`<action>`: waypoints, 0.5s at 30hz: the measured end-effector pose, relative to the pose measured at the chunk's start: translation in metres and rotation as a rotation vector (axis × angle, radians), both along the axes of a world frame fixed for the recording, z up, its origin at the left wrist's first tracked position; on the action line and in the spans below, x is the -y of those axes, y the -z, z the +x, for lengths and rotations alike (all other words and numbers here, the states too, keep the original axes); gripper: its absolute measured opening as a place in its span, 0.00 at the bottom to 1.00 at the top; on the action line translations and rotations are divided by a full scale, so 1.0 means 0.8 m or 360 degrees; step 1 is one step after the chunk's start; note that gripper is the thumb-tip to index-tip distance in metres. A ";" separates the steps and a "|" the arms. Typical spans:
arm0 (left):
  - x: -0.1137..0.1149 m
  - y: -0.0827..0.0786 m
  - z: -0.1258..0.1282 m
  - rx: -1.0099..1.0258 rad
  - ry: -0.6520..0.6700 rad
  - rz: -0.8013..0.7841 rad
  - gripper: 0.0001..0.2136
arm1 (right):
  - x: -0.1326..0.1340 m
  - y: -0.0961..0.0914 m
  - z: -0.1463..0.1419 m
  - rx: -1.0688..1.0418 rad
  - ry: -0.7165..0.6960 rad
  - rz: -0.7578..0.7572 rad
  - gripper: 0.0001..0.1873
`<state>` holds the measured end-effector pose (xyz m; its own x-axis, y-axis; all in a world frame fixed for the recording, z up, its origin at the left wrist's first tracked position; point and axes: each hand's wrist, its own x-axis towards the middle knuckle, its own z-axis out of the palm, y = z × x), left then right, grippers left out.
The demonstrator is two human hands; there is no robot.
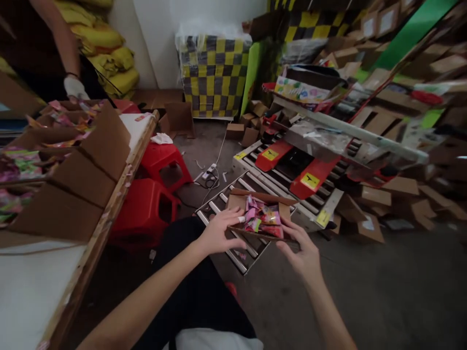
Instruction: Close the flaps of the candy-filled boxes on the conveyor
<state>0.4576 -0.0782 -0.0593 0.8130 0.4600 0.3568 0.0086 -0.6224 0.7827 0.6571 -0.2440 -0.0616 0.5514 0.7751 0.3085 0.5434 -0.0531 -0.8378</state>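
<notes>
Open carton (237, 201) located over the near end of the roller conveyor (236, 261), between the two hands; whether its base rests on the rollers or is held just above cannot be told. Contents: pink and multicoloured packets (264, 217), below the raised far flap.

Edges: carton's near right corner reaches past the conveyor's side edge in this view. Several rollers show to the left of the carton and on its near side. Beyond the far flap, the track continues to a machine with two red plates (308, 183), yellow labels on each, a gap between them.

Room: grey floor (394, 296) extends to the right of the right forearm. On the left, red stools (136, 206) stand between conveyor and bench (40, 277), near the bench's wooden edge. Larger open cartons (89, 170) occupy the bench's far part; a co-worker's gloved hand (75, 87) is at the farthest.

Pose: both forearms reach forward from the near edge of view. Left hand (223, 231) spread, fingers extended over the carton's left end, thumb apart. Right hand (302, 248) spread, fingers against the right end, thumb apart on the near side.
</notes>
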 end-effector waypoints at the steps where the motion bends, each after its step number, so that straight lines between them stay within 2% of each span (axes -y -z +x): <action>1: -0.006 -0.005 0.003 -0.0107 0.0051 0.0098 0.24 | -0.005 -0.003 0.006 0.0093 -0.0076 -0.0067 0.20; 4: -0.022 -0.014 0.021 -0.0334 0.0019 0.0216 0.13 | -0.030 -0.009 0.022 0.0236 -0.0082 -0.0242 0.21; 8: -0.025 -0.010 0.054 -0.0582 -0.0414 0.0352 0.09 | -0.067 0.001 0.035 0.0270 0.0138 -0.0436 0.23; 10: -0.022 -0.005 0.067 -0.0614 -0.0718 0.0387 0.17 | -0.076 0.009 0.034 0.0346 0.0208 -0.0440 0.22; 12: -0.023 -0.002 0.073 -0.0578 -0.0925 0.0348 0.31 | -0.078 0.014 0.027 0.0514 0.0331 -0.0350 0.23; 13: -0.025 -0.001 0.075 -0.0568 -0.0948 0.0300 0.37 | -0.077 0.015 0.022 0.0636 0.0425 -0.0275 0.23; 15: -0.034 0.000 0.076 -0.0590 -0.0814 0.0146 0.41 | -0.073 0.015 0.007 0.0908 0.0542 -0.0121 0.20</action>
